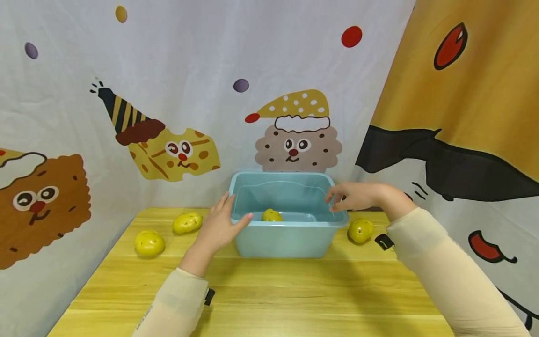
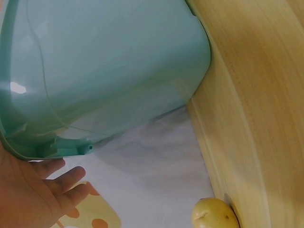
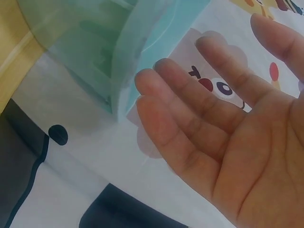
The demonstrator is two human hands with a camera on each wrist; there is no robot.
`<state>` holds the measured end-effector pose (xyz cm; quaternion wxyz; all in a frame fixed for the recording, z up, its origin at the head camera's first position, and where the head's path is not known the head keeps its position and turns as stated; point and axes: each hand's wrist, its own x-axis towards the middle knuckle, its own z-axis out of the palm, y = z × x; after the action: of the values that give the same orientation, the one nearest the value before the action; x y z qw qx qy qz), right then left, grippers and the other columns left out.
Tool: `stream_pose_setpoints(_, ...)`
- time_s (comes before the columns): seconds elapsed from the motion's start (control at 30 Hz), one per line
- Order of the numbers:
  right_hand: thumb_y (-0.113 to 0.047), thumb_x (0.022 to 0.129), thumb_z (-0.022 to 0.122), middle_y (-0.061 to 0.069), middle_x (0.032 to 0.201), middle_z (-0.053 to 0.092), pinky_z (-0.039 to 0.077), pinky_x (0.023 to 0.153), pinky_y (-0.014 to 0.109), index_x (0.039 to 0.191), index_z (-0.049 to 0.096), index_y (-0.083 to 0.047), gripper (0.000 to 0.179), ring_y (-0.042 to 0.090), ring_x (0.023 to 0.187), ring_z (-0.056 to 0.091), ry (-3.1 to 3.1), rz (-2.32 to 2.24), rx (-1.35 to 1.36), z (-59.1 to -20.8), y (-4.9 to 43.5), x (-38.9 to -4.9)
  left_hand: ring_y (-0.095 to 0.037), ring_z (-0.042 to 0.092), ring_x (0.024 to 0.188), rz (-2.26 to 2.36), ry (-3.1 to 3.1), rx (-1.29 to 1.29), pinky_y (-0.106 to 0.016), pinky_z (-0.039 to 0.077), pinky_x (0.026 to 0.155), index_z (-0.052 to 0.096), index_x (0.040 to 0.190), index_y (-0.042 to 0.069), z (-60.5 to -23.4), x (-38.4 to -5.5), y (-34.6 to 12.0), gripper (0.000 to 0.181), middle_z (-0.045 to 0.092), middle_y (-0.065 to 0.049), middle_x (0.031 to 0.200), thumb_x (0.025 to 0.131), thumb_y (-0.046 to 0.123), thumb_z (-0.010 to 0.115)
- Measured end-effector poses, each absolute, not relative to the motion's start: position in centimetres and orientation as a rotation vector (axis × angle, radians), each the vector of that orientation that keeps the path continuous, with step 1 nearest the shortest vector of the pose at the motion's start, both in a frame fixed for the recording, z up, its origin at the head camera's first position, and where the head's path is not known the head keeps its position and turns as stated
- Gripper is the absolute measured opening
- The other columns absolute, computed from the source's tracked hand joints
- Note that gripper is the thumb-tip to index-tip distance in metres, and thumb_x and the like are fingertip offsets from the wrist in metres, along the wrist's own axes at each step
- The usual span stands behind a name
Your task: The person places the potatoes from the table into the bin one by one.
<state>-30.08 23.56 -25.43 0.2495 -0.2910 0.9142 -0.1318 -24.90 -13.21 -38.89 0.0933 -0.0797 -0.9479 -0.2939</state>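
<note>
A light blue plastic bin [image 1: 282, 241] stands on the wooden table, with one yellow potato [image 1: 271, 215] inside on its floor. At the bin's left rim is my left hand [image 1: 216, 229], fingers extended and thumb apart; the left wrist view shows the fingers [image 2: 66, 179] close beside the rim, and I cannot tell if they touch it. My right hand [image 1: 355, 196] hovers over the right rim, fingers slightly bent. Nothing lies in its palm [image 3: 259, 156] in the right wrist view. A second potato [image 1: 360, 231] rests on the table just right of the bin, below that hand.
Two more yellow potatoes lie left of the bin: one farther back [image 1: 187, 223], another potato [image 1: 149, 243] nearer the table's left edge. The wooden table [image 1: 286, 295] extends in front of the bin. Right behind stands a curtain [image 1: 189, 93] printed with cartoon food.
</note>
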Motion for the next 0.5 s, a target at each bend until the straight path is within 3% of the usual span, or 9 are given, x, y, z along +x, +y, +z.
stream_pose_setpoints(0.33, -0.035, 0.099, 0.062, 0.012, 0.126, 0.06, 0.047, 0.097, 0.053, 0.129, 0.059, -0.012, 0.038, 0.031, 0.114, 0.057, 2.521, -0.361, -0.735, -25.4, 24.4, -29.1, -0.048, 0.025, 0.145, -0.86, -2.823, -0.235, -0.066, 0.022, 0.114, 0.028, 0.157, 0.004, -38.8, -24.9, -13.3, 0.101, 0.016, -0.017, 0.165, 0.09, 0.076, 0.046)
stream_pose_setpoints(0.5, -0.033, 0.099, 0.062, 0.012, 0.122, 0.06, 0.047, 0.097, 0.053, 0.132, 0.058, -0.006, 0.042, 0.03, 0.111, 0.058, 2.525, -0.383, -0.759, -25.3, 24.8, -28.6, -0.048, 0.025, 0.145, -0.858, -2.825, -0.237, -0.066, 0.021, 0.114, 0.028, 0.157, 0.004, -38.8, -24.9, -13.2, 0.101, 0.016, -0.017, 0.165, 0.09, 0.076, 0.046)
